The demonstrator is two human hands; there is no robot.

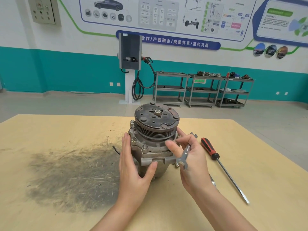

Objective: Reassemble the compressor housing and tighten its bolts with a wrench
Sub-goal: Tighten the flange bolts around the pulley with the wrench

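A grey metal compressor (150, 147) stands upright on the wooden table (58, 130), its rusty pulley and clutch plate (156, 120) on top. Bolts (144, 147) stick up from the housing flange at the front left. My left hand (133, 165) lies flat against the left side of the housing, thumb across its front. My right hand (191, 162) is at the right side; it holds a double open-ended wrench (185, 153) across the palm while thumb and fingers touch the flange near a bolt.
A red-and-black screwdriver (221, 165) lies on the table right of my right hand. A dark grease stain (75, 177) covers the table's left half. A short black wire (115, 150) pokes out left of the compressor. Metal carts (200, 90) and a charging post (130, 67) stand far behind.
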